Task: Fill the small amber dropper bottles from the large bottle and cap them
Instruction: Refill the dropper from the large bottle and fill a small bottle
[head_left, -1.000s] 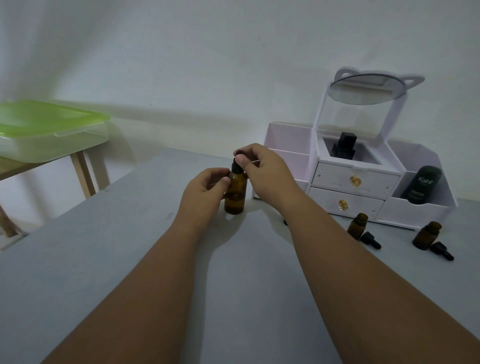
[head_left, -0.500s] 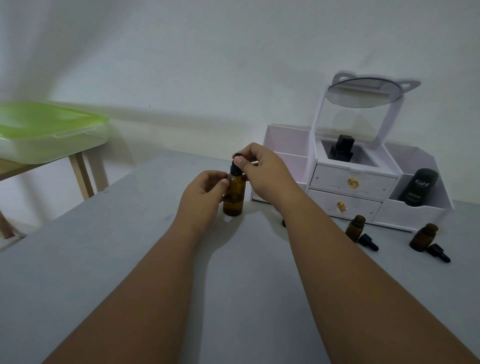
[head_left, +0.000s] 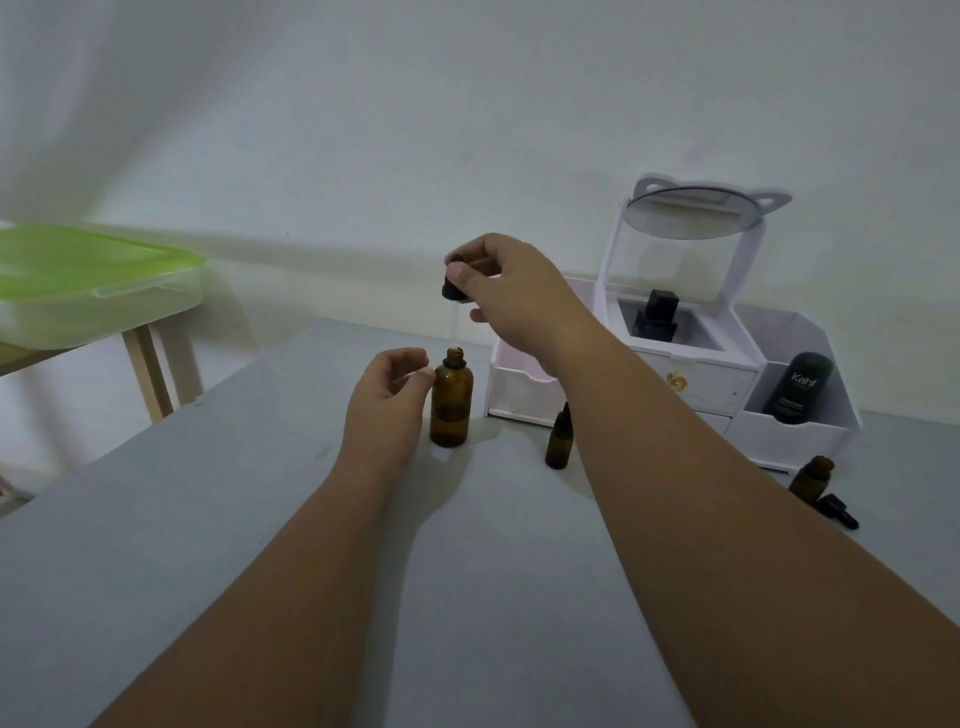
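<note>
The large amber bottle (head_left: 451, 400) stands open on the grey table (head_left: 208, 519). My left hand (head_left: 387, 402) is beside it with curled fingers, the tips holding its left shoulder. My right hand (head_left: 511, 288) pinches the black dropper cap (head_left: 453, 288) high above the bottle's mouth, and a faint glass pipette hangs below the cap. A small amber bottle (head_left: 559, 441) with a black cap on stands just right of the large one. Another small amber bottle (head_left: 811, 478) stands open at the far right, its dropper cap (head_left: 837, 511) lying next to it.
A white organizer (head_left: 524, 389) with drawers and a mirror (head_left: 685, 214) stands at the back right, holding a black Kahf bottle (head_left: 797, 387) and a black square bottle (head_left: 655, 314). A green-lidded box (head_left: 93, 280) sits on a wooden side table at the left.
My right hand has lifted the dropper cap off the large bottle and raised it. My left hand's hold has loosened to the fingertips. My right forearm now hides the middle small bottle.
</note>
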